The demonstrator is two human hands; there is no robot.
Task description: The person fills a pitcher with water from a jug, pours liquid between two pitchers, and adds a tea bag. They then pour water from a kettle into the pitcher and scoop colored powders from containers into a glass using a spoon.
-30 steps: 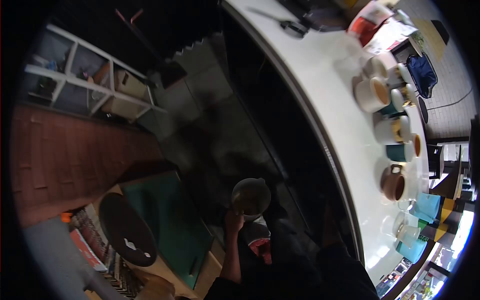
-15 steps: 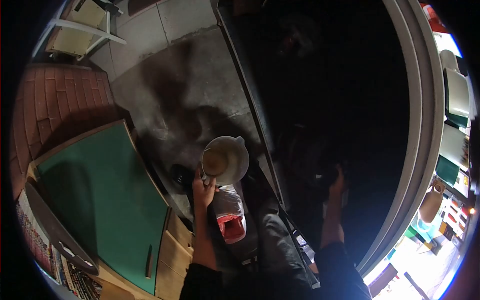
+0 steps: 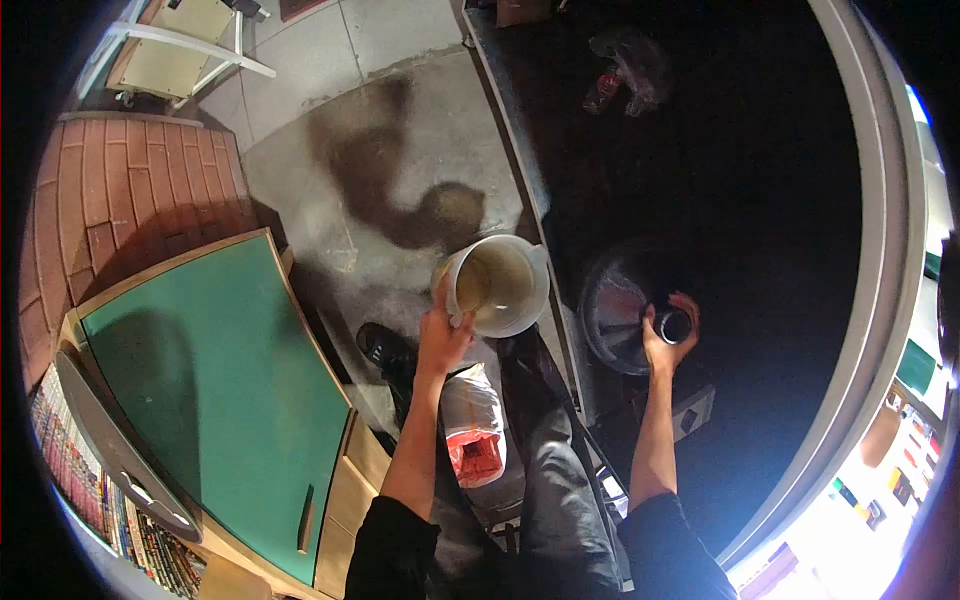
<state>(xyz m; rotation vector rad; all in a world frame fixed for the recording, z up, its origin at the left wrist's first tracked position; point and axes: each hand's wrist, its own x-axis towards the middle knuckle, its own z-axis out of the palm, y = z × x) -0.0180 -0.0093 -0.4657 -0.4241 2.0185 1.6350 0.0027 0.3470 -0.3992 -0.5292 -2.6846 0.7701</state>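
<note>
A translucent plastic jug (image 3: pixel 515 290) with a spout is tilted in my left hand (image 3: pixel 445 335), whose fingers close on its handle side. The jug's inside shows a yellowish tint near the bottom. My right hand (image 3: pixel 672 335) curls round a dark ring-like cylinder (image 3: pixel 676 326), its round opening facing up toward me. Just left of that hand, a large clear round container (image 3: pixel 615 310) stands over the dark surface and overlaps the cylinder in this view. Below the jug, near my legs, is a white and red plastic bag (image 3: pixel 475 430).
A green-topped wooden cabinet (image 3: pixel 210 400) is on the left, with a row of books (image 3: pixel 150 550) beside it. Brick (image 3: pixel 140 190) borders the grey floor (image 3: pixel 400 140). Farther off on the dark surface lies a crumpled clear plastic bag (image 3: pixel 640 75) with something red. A pale curved edge (image 3: pixel 890 250) runs along the right.
The view has brightened and shifted slightly, so the clear container and the dark cylinder now show. The jug has moved right and up in view, tilted more. The right hand appears slightly higher.
</note>
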